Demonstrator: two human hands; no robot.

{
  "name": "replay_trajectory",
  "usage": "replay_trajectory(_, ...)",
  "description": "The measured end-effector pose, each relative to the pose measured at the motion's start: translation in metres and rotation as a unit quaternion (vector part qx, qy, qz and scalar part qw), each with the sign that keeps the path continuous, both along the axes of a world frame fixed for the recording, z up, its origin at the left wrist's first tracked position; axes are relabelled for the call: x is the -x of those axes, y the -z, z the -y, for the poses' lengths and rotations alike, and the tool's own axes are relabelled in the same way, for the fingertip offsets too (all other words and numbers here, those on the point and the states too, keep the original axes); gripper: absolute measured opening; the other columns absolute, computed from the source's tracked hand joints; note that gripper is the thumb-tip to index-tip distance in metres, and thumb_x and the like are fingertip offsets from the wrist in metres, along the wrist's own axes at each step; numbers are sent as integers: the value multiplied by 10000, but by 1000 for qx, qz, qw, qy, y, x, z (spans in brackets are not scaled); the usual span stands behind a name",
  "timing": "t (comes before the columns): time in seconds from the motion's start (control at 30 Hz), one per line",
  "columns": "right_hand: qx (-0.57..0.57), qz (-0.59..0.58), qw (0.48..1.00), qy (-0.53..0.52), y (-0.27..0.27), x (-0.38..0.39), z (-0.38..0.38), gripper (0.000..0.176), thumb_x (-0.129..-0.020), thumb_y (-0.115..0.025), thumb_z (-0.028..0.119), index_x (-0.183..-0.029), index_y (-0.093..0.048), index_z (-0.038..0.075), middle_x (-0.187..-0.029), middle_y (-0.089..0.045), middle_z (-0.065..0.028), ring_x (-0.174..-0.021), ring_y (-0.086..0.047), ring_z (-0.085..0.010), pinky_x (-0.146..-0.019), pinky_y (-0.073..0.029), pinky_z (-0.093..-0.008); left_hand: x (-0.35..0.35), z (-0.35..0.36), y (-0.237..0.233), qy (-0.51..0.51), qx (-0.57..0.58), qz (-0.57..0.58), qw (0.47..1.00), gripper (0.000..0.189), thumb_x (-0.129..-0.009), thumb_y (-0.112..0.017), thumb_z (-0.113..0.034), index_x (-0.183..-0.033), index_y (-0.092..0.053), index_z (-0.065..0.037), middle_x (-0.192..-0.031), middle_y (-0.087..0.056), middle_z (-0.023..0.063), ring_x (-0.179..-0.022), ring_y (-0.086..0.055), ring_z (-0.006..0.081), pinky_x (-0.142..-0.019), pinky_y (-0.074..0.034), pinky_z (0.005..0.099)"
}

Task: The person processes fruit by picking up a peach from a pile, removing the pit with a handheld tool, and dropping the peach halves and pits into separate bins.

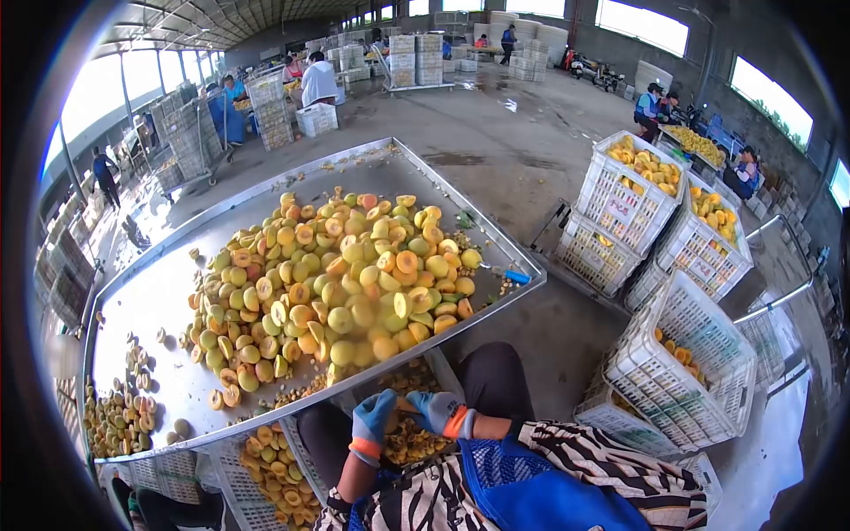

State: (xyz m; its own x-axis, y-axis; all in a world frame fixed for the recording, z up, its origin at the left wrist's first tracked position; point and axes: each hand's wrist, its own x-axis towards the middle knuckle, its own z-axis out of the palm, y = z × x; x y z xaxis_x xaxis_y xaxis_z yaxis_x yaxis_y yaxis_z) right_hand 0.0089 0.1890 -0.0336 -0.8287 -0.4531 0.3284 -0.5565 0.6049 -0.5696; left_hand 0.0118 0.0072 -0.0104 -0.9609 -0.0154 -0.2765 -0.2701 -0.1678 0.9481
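Both hands wear blue-and-grey gloves with orange cuffs and meet over a crate [446,375] between the knees, which holds cut fruit and pits. My left hand [373,419] is closed around a halved yellow peach [390,423], mostly covered by the fingers. Beside it, my right hand [436,412] is closed with its fingertips toward the fruit; what it grips is hidden by the glove. Just beyond the hands, a large heap of whole and halved peaches [328,283] lies on a metal-rimmed table [168,292].
A blue-handled tool [516,277] lies at the table's right corner. More halves fill a crate [232,496] at the lower left. Stacked white crates [630,195] and a tilted crate [682,398] stand on the right. Other people work at distant tables; another person's legs [173,509] show lower left.
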Motion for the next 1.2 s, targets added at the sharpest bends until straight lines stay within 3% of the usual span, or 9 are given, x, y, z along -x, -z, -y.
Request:
replay_trajectory(0.27, 14, 121, 991, 59, 19, -16, 11, 327, -822, -653, 301, -1002, -543, 51, -815, -632, -228, -745, -617, -410, -619, -481, -470, 3, 3, 45, 16, -26, 56, 998, 304, -828, -703, -272, -988, -684, -14, -873, -666, 0, -747, -568, 71, -672, -440, 228)
replay_trajectory(0.47, 32, 154, 985, 64, 15, -19, 12, 316, -824, -639, 307, -992, -566, 49, -773, -622, -244, -736, -604, -434, -625, -468, -502, 4, 9, 74, 65, 28, -120, 990, 328, -813, -713, -222, -1051, -643, -8, -898, -651, 68, -839, -634, 166, -788, -526, 282)
replay_trajectory(0.57, -18, 62, 997, 48, 30, -14, 9, 317, -829, -634, 309, -1006, -548, 61, -741, -622, -230, -719, -610, -422, -627, -472, -500, 5, 6, 59, 13, -120, 152, 981, 353, -816, -715, -252, -1063, -629, -15, -952, -644, 68, -800, -637, 167, -755, -531, 273)
replay_trajectory(0.73, -46, 108, 984, 136, 2, -2, 8, 309, -848, -618, 316, -1002, -541, 60, -792, -624, -239, -737, -601, -432, -602, -455, -504, 4, 3, 43, -58, -48, 77, 994, 424, -856, -667, -356, -1056, -647, 17, -909, -654, 39, -809, -580, 111, -720, -469, 264)
replay_trajectory(0.77, -1, 119, 983, 141, 30, 10, -2, 340, -848, -609, 334, -1017, -539, 46, -767, -614, -255, -727, -594, -450, -603, -455, -504, 5, 14, 31, -8, 77, -92, 993, 467, -897, -597, -366, -1125, -600, 42, -1006, -657, 68, -864, -605, 168, -770, -476, 282)
replay_trajectory(0.83, 14, 67, 984, 164, 55, 28, -11, 333, -829, -627, 355, -871, -559, 31, -695, -592, -259, -687, -592, -455, -572, -453, -500, 20, 28, 22, -10, -399, 4, 917, 460, -923, -497, -331, -1299, -470, -67, -1119, -625, 159, -916, -633, 298, -842, -495, 358)
replay_trajectory(0.9, 87, 171, 962, 195, 17, 27, -1, 303, -818, -645, 325, -820, -553, 36, -687, -604, -232, -660, -603, -420, -543, -456, -470, 17, 63, 29, 19, -315, -99, 944, 477, -876, -561, -332, -1216, -507, -2, -1106, -606, 143, -961, -614, 259, -832, -525, 404)
replay_trajectory(0.97, 63, 249, 958, 125, -12, 24, 5, 297, -834, -636, 320, -883, -548, 40, -678, -608, -223, -644, -607, -407, -539, -453, -470, 21, 63, 1, -56, -504, 18, 862, 470, -861, -540, -251, -1240, -476, 20, -1195, -558, 178, -1079, -561, 330, -924, -464, 502)
replay_trajectory(1.2, 33, 154, 987, 32, -43, -3, 37, 277, -839, -628, 277, -924, -517, 37, -688, -602, -244, -645, -595, -429, -547, -448, -491, 14, 58, -13, -47, -537, 48, 841, 414, -901, -526, -187, -1244, -470, 38, -1214, -553, 195, -1096, -560, 341, -961, -444, 501)
